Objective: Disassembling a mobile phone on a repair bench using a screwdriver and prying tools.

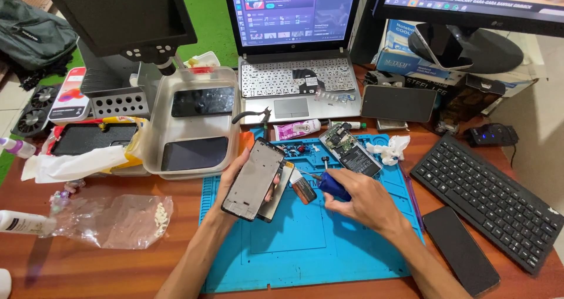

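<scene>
1. The left hand point(247, 178) holds a phone frame point(254, 178) tilted up off the blue mat point(294, 246), its grip clenched around the frame's edges, thumb on one long side and fingers on the other.
2. Just behind the frame, touching it, sits a second flat grey panel point(277, 194) (whether the same hand holds it I cannot tell).
3. The right hand point(367, 199) has its grip closed on a blue-handled screwdriver point(332, 184), held low over the mat, just to the right of the frame.
4. A small brown rectangular part point(303, 188) lies on the mat between the two hands.
5. Further back on the mat rests an opened phone point(351, 150) with its circuit board showing, and a crumpled white tissue point(390, 149) beside it.
6. To the left of the mat stands a clear plastic tub point(191, 122) holding two dark phone screens.
7. On the wooden counter point(88, 264) to the right lie a black keyboard point(490, 196) and a dark phone point(461, 249), near each other.
8. A laptop point(294, 58) stands open behind the mat.
</scene>
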